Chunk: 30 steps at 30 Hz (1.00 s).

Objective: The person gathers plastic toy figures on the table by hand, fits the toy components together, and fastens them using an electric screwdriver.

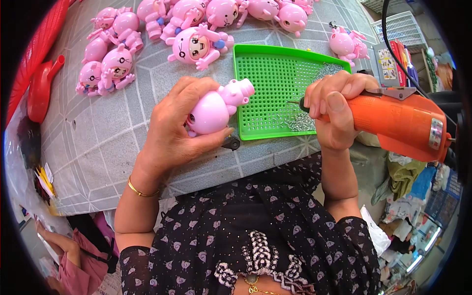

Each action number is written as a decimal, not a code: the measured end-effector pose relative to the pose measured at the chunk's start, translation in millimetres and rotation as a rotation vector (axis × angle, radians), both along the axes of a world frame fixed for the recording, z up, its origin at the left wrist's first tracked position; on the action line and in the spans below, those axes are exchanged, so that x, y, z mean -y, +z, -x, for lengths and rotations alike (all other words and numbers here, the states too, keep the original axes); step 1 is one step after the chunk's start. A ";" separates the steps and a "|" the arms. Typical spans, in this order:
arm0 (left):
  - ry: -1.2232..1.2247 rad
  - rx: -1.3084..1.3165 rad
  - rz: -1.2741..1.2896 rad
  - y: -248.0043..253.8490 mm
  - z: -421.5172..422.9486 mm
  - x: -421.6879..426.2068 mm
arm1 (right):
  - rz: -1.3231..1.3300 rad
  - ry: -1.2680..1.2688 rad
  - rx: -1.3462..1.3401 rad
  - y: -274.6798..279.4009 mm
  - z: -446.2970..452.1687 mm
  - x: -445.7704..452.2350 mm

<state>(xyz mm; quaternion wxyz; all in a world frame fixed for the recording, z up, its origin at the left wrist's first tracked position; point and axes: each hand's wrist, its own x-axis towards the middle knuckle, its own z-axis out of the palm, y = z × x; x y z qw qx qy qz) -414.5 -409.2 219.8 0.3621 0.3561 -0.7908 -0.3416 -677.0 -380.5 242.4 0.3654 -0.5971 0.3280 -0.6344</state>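
My left hand (172,118) is wrapped round the head of a pink plastic doll (209,112), whose narrow body points right over the edge of a green perforated tray (268,132). In my right hand (334,110) is an orange electric screwdriver (393,123), its thin bit pointing left above the tray. Small silver screws (301,122) lie heaped in the tray's near right part, with another pile (328,70) at its far right. The bit's tip and the doll are apart. My left palm hides part of the doll's face.
Several pink dolls (194,46) lie across the back and left of the table (113,162); another doll (348,44) lies beyond the tray's right corner. A red basket (39,49) stands at far left. A black cable (393,49) hangs on the right. Another person (83,260) sits at lower left.
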 end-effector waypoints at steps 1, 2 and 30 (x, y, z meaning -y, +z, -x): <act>-0.003 0.003 -0.049 1.1 0.2 -1.0 | -0.010 -0.015 -0.023 -1.7 0.7 1.6; -0.006 0.002 -0.050 0.9 0.5 -1.2 | -0.020 -0.032 -0.046 -2.2 1.2 2.4; -0.007 0.007 0.057 3.6 -4.5 -1.3 | 0.009 0.137 0.310 52.4 -36.4 20.5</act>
